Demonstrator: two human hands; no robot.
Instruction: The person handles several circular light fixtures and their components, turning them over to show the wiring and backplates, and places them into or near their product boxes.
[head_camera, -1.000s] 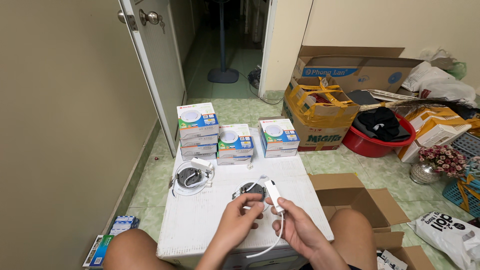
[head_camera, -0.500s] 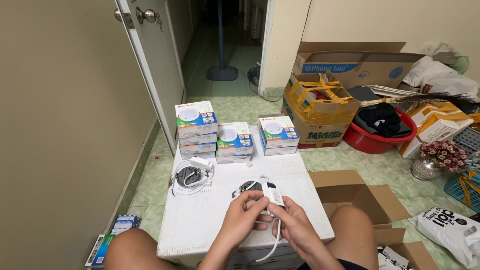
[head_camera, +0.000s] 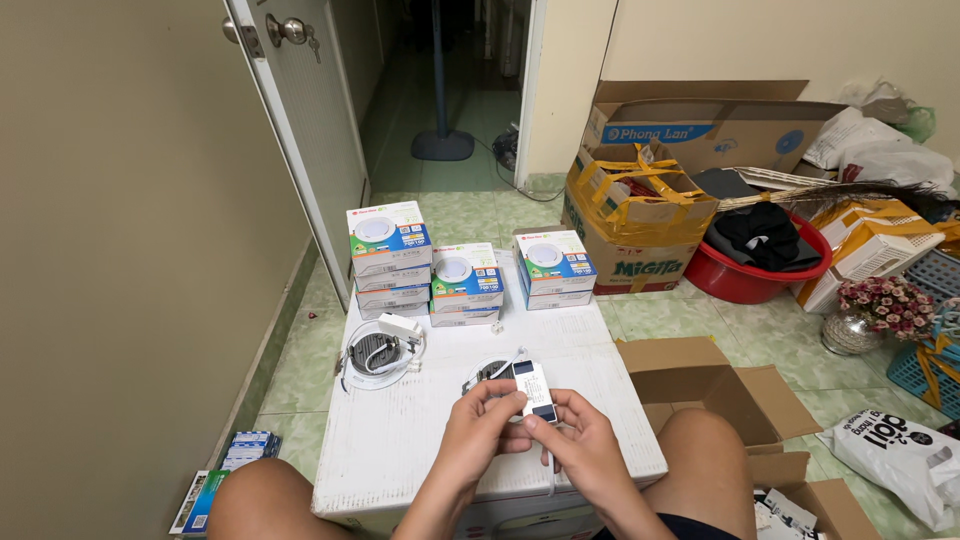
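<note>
Gripping a small white driver box between both sets of fingers, I hold it over the near middle of the white table. My left hand pinches its left edge; my right hand closes on its lower end. Just behind it lies a round downlight, with a second downlight well to the left. Stacked cartons line the table's far edge.

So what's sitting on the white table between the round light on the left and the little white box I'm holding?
In the head view, only bare white table top lies between the round light and the white box; a second round fitting sits just behind the box.
</note>
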